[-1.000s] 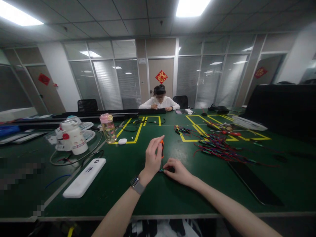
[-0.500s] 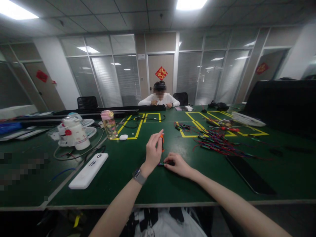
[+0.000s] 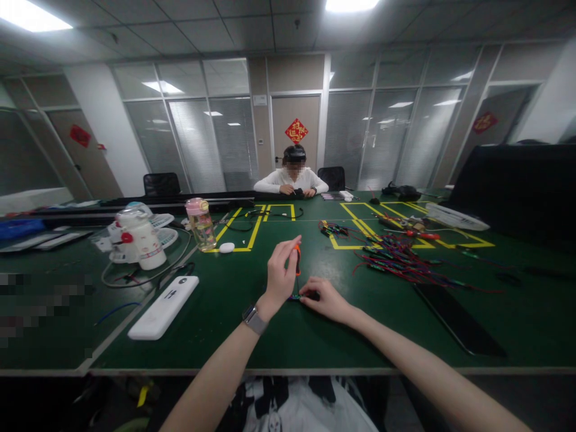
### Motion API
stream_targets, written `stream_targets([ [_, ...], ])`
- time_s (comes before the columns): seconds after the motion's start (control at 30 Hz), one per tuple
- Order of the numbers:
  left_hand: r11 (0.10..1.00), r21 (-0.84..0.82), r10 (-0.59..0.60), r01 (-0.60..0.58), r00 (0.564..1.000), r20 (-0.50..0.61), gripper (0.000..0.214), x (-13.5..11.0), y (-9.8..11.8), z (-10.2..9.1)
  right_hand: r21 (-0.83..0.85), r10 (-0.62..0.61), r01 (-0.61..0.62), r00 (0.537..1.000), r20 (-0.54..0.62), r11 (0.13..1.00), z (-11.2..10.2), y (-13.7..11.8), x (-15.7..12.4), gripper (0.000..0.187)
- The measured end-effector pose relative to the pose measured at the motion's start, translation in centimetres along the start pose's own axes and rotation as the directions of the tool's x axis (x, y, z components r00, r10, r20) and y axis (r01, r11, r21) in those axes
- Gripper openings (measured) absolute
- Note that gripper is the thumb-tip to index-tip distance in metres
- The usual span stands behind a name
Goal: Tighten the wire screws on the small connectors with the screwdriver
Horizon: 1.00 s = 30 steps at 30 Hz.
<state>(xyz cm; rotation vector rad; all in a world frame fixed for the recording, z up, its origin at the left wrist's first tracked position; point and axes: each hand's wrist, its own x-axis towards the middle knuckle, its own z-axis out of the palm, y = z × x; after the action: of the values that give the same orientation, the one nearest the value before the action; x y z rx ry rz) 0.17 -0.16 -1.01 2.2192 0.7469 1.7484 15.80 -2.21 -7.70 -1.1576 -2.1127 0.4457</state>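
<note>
My left hand (image 3: 279, 277), with a watch at the wrist, is closed around the orange and black handle of a screwdriver (image 3: 297, 261). The screwdriver stands nearly upright. Its thin shaft runs down to a small green circuit board (image 3: 294, 297) on the table; whether the tip sits in a screw is too small to tell. Low on the table, my right hand (image 3: 324, 299) pinches the right end of that board between thumb and fingers. The hand hides part of the board.
Right of my hands lies a heap of wired boards (image 3: 396, 258), with a dark phone-like slab (image 3: 459, 321) nearer me. At left are a white power bank (image 3: 164, 309), a white jug (image 3: 146, 243) and a pink-lidded bottle (image 3: 201, 225). Across the table sits a person (image 3: 292, 177).
The view has shifted slightly. Both hands keep their places at the circuit board, and the screwdriver remains upright in my left hand.
</note>
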Motion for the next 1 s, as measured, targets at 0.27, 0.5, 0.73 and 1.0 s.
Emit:
stream_targets([
  [0.27, 0.996, 0.083, 0.044, -0.039, 0.997, -0.056, 0.022, 0.00, -0.27, 0.14, -0.025, 0.017, -0.017, 1.000, 0.014, 1.000, -0.17, -0.37, 0.02, 0.010],
  [0.5, 0.999, -0.029, 0.034, -0.033, 0.998, 0.054, 0.034, -0.16, 0.10, 0.21, -0.034, 0.014, -0.014, 1.000, 0.017, 0.999, -0.05, -0.21, 0.03, 0.009],
  [0.73, 0.998, 0.058, 0.013, -0.011, 1.000, -0.020, 0.028, -0.15, -0.10, 0.24, -0.028, 0.014, -0.013, 1.000, 0.018, 1.000, -0.03, -0.21, -0.01, 0.010],
  [1.0, 0.999, -0.015, -0.029, 0.030, 0.999, 0.044, 0.037, -0.06, -0.22, 0.34, -0.024, -0.003, 0.003, 1.000, 0.012, 1.000, -0.11, -0.11, -0.19, 0.011],
])
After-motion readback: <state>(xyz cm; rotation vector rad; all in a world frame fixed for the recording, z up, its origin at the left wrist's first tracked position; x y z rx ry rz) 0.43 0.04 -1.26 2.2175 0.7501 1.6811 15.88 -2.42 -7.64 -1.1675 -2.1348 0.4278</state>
